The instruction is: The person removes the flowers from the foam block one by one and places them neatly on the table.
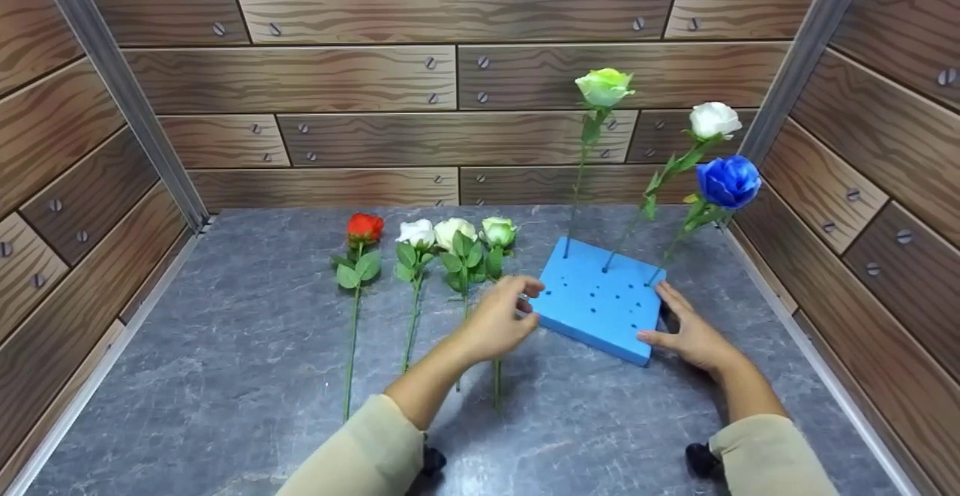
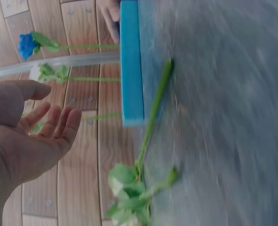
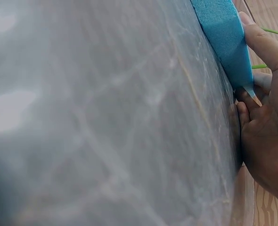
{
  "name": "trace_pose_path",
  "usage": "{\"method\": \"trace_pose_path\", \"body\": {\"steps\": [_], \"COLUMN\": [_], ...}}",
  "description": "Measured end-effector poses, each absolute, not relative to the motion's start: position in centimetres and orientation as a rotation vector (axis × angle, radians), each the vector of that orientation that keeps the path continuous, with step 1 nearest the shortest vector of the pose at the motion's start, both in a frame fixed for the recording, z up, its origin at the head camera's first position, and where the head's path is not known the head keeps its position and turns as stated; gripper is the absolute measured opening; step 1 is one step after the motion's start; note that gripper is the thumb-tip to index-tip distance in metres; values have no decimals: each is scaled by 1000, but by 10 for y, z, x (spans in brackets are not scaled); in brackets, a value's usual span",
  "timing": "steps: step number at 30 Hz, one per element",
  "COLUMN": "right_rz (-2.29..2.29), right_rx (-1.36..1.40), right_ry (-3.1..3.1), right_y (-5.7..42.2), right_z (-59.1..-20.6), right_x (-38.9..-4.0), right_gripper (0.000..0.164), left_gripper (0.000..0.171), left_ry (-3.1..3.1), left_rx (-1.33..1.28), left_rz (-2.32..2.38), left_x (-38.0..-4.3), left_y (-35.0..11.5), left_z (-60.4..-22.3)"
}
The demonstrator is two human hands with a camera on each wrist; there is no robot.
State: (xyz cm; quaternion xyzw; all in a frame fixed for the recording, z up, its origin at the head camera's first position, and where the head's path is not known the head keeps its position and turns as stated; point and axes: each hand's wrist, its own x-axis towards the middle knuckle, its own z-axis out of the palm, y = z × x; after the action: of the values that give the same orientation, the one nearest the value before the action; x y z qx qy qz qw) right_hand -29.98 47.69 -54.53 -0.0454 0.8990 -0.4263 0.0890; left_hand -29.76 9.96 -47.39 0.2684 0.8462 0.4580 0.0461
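Observation:
A blue foam block (image 1: 592, 293) dotted with small holes lies at the right of the table. Three artificial roses stand in its far part: a yellow-green rose (image 1: 604, 88), a white rose (image 1: 715, 120) and a blue rose (image 1: 728, 181). My right hand (image 1: 694, 331) holds the block by its right edge, thumb over the near corner and fingers along the side. Beside the block's left edge is my left hand (image 1: 501, 318), fingers loosely bent with nothing in them. In the left wrist view that hand (image 2: 33, 127) shows its bare palm.
Left of the block several roses lie on the table (image 1: 225, 376): a red rose (image 1: 365, 227), a white rose (image 1: 417, 234), a cream rose (image 1: 454, 233) and a pale green rose (image 1: 498, 232). My left forearm crosses over some stems. Wood-patterned walls (image 1: 360, 83) enclose the table.

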Motion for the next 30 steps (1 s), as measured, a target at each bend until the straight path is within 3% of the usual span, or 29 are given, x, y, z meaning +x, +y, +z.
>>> {"method": "trace_pose_path", "body": {"steps": [15, 30], "right_rz": [-1278, -1284], "right_rx": [-132, -125], "right_ry": [2692, 2689], "right_y": [478, 478], "right_z": [-544, -543], "right_x": [-297, -296], "right_gripper": [115, 113], "left_gripper": [37, 45], "left_ry": [2552, 2578], "left_rx": [882, 825], "left_rz": [1233, 1292], "left_x": [-309, -342], "left_y": [158, 184], "left_z": [-496, -506]}}
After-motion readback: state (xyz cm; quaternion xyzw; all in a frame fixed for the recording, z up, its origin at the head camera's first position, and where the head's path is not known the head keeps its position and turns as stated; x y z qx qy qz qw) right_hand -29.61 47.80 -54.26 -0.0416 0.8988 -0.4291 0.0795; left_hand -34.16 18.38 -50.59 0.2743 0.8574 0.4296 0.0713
